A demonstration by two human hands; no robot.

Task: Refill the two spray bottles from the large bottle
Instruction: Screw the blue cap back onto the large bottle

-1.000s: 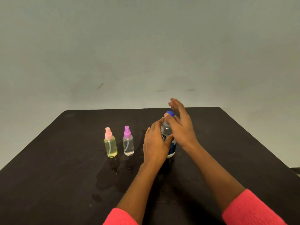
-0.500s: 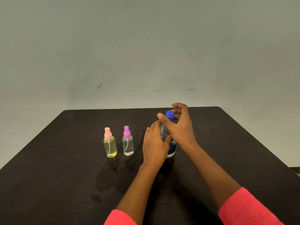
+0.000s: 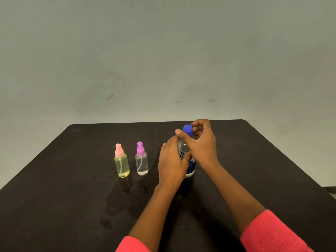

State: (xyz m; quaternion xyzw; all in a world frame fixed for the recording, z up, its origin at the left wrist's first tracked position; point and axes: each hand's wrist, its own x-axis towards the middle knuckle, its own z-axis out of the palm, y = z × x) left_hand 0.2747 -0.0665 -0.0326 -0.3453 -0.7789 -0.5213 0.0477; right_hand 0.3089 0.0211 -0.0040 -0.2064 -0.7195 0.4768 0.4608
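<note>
The large clear bottle with a blue label stands upright on the dark table. My left hand wraps its body from the left. My right hand curls around its blue cap, thumb in front and fingers behind. Left of them stand two small spray bottles, both capped: a yellowish one with a pink sprayer and a clear one with a purple sprayer. Much of the large bottle is hidden behind my hands.
Wet patches and droplets lie on the table in front of the spray bottles. A plain grey wall rises behind the table's far edge. The table's right edge drops off near the frame's right side.
My right hand went from open and flat over the cap to fingers curled around the cap. My left hand stayed on the bottle's body. The spray bottles have not moved.
</note>
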